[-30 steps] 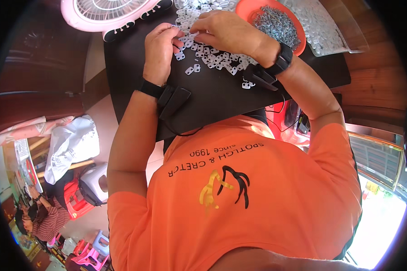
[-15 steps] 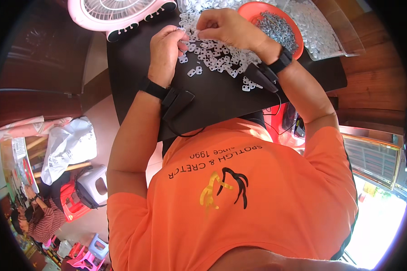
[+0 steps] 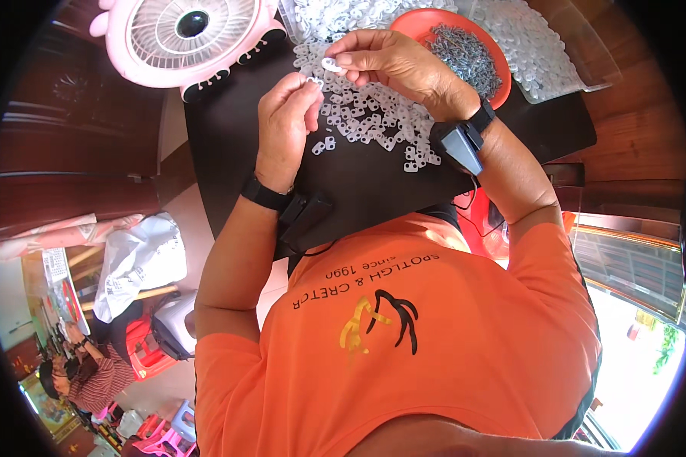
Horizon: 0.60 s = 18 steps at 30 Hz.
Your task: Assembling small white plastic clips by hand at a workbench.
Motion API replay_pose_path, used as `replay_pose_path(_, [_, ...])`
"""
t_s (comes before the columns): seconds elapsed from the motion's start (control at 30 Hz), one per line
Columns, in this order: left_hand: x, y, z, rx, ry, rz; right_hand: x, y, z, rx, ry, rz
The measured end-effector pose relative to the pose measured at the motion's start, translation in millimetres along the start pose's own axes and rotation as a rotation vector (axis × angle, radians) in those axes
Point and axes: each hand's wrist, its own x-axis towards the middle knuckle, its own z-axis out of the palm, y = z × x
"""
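Observation:
My left hand (image 3: 286,114) pinches a small white plastic piece (image 3: 315,81) between thumb and fingertips. Just beside it, my right hand (image 3: 389,62) holds a white oval plastic piece (image 3: 331,65) with a dark hole. The two pieces are close together but apart. Below both hands spreads a loose pile of small white two-holed plastic pieces (image 3: 373,126) on the dark table (image 3: 229,145). Right of my right hand, an orange-red bowl (image 3: 498,57) holds many thin metal nails or screws (image 3: 465,57).
A pink fan (image 3: 114,46) stands at the far left of the table. White pieces fill a container (image 3: 343,17) at the back and a clear tray (image 3: 579,84) at the right. Another person (image 3: 91,377) is at the lower left, near stools and a white bag (image 3: 141,259).
My right hand has turned and now shows a white oval piece at its fingertips. The view has shifted, with more of the fan visible.

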Motion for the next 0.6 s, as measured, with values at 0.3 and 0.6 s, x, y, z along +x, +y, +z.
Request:
replay_pose_path(0.3, [-2.5, 3.8, 7.2, -0.026, 0.004, -0.084, 0.0, 2.7, 2.1, -0.019, -0.002, -0.064])
replay_pose_path(0.6, [-1.8, -0.5, 5.5, 0.054, -0.034, -0.108, -2.3, 2.4, 2.3, -0.086, -0.06, -0.135])
